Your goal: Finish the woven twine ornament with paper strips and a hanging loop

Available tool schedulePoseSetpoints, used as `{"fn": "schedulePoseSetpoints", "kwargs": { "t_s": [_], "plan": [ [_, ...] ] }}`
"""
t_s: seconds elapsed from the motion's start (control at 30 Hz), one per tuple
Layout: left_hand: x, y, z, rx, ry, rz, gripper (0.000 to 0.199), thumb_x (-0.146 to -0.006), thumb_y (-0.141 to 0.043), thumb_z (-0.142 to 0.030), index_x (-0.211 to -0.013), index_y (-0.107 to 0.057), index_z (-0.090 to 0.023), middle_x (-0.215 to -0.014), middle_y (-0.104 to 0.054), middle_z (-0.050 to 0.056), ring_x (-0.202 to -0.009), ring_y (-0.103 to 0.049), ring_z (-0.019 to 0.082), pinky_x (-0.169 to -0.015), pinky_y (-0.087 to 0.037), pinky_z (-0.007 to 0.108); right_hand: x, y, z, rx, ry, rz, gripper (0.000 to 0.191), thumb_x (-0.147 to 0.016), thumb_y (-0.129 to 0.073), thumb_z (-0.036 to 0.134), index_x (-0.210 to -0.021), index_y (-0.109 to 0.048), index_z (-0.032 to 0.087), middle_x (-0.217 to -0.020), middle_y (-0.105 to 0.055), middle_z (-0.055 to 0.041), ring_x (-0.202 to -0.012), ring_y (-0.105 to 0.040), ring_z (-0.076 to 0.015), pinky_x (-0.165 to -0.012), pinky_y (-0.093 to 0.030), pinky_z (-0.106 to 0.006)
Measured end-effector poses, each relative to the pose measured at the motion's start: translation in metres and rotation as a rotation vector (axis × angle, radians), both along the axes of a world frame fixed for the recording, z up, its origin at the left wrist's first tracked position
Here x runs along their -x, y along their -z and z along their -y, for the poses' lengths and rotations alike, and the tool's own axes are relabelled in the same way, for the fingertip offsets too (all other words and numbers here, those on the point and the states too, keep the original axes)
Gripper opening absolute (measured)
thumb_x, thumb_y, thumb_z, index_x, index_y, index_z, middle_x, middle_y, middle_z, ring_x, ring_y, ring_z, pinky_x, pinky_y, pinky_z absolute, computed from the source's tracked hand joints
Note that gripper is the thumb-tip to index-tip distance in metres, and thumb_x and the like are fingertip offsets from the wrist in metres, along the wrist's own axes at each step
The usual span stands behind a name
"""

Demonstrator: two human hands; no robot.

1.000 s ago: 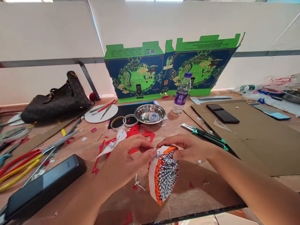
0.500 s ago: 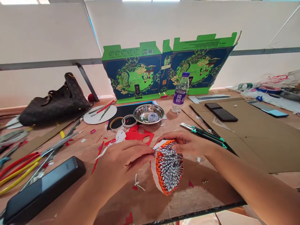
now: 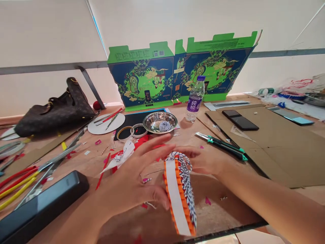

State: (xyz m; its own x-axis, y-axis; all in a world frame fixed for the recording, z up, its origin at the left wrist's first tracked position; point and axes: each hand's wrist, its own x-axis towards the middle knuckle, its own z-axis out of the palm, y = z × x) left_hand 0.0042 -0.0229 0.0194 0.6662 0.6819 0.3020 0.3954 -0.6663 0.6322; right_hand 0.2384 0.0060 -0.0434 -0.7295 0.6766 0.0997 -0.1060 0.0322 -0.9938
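Note:
A round craft piece (image 3: 186, 189) stands on edge between my hands, with a blue-and-white twisted cord face, an orange pleated border and a plain white band around its side. My right hand (image 3: 203, 161) grips its upper far edge; some of those fingers are hidden behind it. On the other side, my left hand (image 3: 144, 173) is open with fingers spread. Its thumb tip is close to the white band, and I cannot tell if it touches. Red paper scraps (image 3: 141, 145) and a white patterned scrap (image 3: 125, 152) lie just past my left hand.
Behind stand a steel bowl (image 3: 146, 127) with a small cord coil, a water bottle (image 3: 193, 101) and a printed cardboard panel (image 3: 147, 81). Cutter knives (image 3: 223, 145) and a phone (image 3: 240, 120) are right; scissors (image 3: 35, 174) and a black box-shaped device (image 3: 45, 200) left.
The craft piece has turned so its white side band faces me more and its cord face points right. My left hand has let go of its edge and spread its fingers.

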Motion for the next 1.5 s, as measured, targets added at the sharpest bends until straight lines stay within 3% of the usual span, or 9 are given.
{"fn": "schedulePoseSetpoints", "kwargs": {
  "t_s": [0.1,0.23,0.4,0.5,0.63,0.73,0.83,1.17,1.5],
  "plan": [
    [-0.004,0.006,-0.004,0.123,0.103,0.067,0.063,-0.067,-0.079,-0.044,-0.126,-0.058,-0.036,-0.143,-0.049,0.004,-0.137,-0.037,0.026,-0.111,-0.036,0.043,0.020,0.008,0.007,0.063,-0.041,-0.062,0.047,-0.081,-0.067,0.053,-0.118,-0.065,0.024,-0.116,-0.068,-0.0071,-0.099,-0.067,-0.0206,-0.088,-0.052,-0.034],
    [-0.008,0.009,-0.004,0.229,-0.052,0.120,0.038,-0.067,-0.082,-0.024,-0.102,-0.069,-0.031,-0.113,-0.069,-0.003,-0.112,-0.061,0.018,-0.094,-0.049,0.026,0.021,0.002,0.001,0.042,-0.013,-0.012,0.037,-0.081,-0.071,0.040,-0.112,-0.067,0.019,-0.114,-0.068,-0.0073,-0.103,-0.065,-0.0211,-0.093,-0.050,-0.035],
    [-0.010,0.010,-0.001,0.030,-0.261,0.169,0.033,-0.071,-0.078,-0.030,-0.102,-0.066,-0.032,-0.096,-0.071,-0.008,-0.087,-0.065,0.013,-0.076,-0.051,0.021,-0.012,-0.032,0.003,-0.239,0.178,0.168,0.049,-0.088,-0.054,0.059,-0.110,-0.065,0.017,-0.106,-0.068,-0.0102,-0.100,-0.063,-0.0230,-0.092,-0.048,-0.039],
    [-0.013,0.017,0.000,-0.052,-0.383,0.158,0.036,-0.072,-0.077,-0.029,-0.106,-0.064,-0.031,-0.100,-0.070,-0.005,-0.089,-0.064,0.015,-0.077,-0.051,0.025,-0.014,-0.044,0.026,-0.480,0.344,0.374,0.058,-0.075,-0.072,0.055,-0.123,-0.059,0.025,-0.119,-0.064,-0.0074,-0.108,-0.059,-0.0260,-0.092,-0.048,-0.039],
    [-0.018,0.024,0.001,-0.063,-0.380,0.082,0.041,-0.077,-0.074,-0.037,-0.114,-0.060,-0.030,-0.114,-0.066,-0.002,-0.104,-0.062,0.017,-0.086,-0.049,0.027,-0.003,-0.038,0.049,-0.782,0.537,0.459,0.028,-0.090,-0.060,0.034,-0.115,-0.060,0.021,-0.097,-0.066,-0.0058,-0.084,-0.060,-0.0193,-0.074,-0.050,-0.032],
    [-0.021,0.020,0.005,-0.237,-0.374,0.113,0.031,-0.083,-0.068,-0.036,-0.112,-0.059,-0.029,-0.118,-0.061,-0.002,-0.112,-0.056,0.013,-0.096,-0.044,0.024,-0.003,-0.030,0.051,-1.020,0.622,0.523,0.033,-0.089,-0.056,0.023,-0.122,-0.057,0.017,-0.094,-0.061,-0.0074,-0.080,-0.056,-0.0194,-0.069,-0.047,-0.031],
    [-0.026,0.015,0.010,-0.364,-0.340,0.094,0.012,-0.087,-0.062,-0.017,-0.095,-0.063,-0.026,-0.100,-0.064,-0.005,-0.096,-0.059,0.006,-0.087,-0.045,0.015,-0.007,-0.025,0.049,-1.152,0.607,0.618,0.038,-0.086,-0.056,0.017,-0.124,-0.056,0.016,-0.093,-0.060,-0.0081,-0.080,-0.053,-0.0211,-0.068,-0.045,-0.033],
    [-0.034,0.028,0.010,-0.208,-0.363,-0.027,0.007,-0.083,-0.065,-0.022,-0.085,-0.066,-0.028,-0.085,-0.070,-0.009,-0.078,-0.065,0.009,-0.076,-0.049,0.019,-0.001,-0.019,0.051,-1.300,0.591,0.694,0.024,-0.090,-0.050,0.019,-0.112,-0.058,0.012,-0.089,-0.062,-0.0109,-0.079,-0.056,-0.0251,-0.067,-0.049,-0.037],
    [-0.037,0.027,0.009,-0.257,-0.376,-0.082,0.005,-0.080,-0.066,-0.024,-0.080,-0.065,-0.029,-0.077,-0.070,-0.010,-0.066,-0.064,0.011,-0.069,-0.052,0.022,0.002,-0.019,0.050,-1.383,0.623,0.703,0.026,-0.095,-0.041,0.020,-0.111,-0.061,0.015,-0.088,-0.067,-0.0108,-0.080,-0.061,-0.0249,-0.066,-0.052,-0.037]
  ]
}}
